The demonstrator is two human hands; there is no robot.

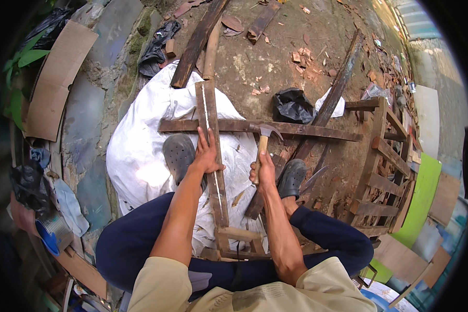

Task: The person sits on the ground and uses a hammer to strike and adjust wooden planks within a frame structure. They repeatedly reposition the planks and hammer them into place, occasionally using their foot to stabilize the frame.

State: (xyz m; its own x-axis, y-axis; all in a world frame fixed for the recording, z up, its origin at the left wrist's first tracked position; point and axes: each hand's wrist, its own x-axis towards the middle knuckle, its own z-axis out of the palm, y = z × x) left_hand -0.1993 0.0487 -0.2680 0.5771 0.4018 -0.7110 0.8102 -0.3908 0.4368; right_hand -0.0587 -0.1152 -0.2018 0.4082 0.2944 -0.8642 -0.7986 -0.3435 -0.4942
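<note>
My left hand (207, 155) lies over a narrow wooden plank (217, 195) with a white stripe along it, its fingers stretched along the wood. In my right hand (265, 171) is a claw hammer (263, 143), gripped by its wooden handle with the head upward. Behind my hands a dark wooden beam (317, 130) lies crosswise, meeting the striped plank; the hammer head overlaps it in view. A white sack (135, 148) is spread beneath the wood. My left shoe (179, 156) is beside the plank and my right shoe (292, 178) is right of the hammer.
A slatted wooden frame (382, 166) stands at the right. Long dark timbers (200, 41) lie on the dirt ahead, with a black plastic bag (293, 105) and broken brick pieces (302, 58). Far left are cardboard (60, 83) and a concrete ledge (88, 119).
</note>
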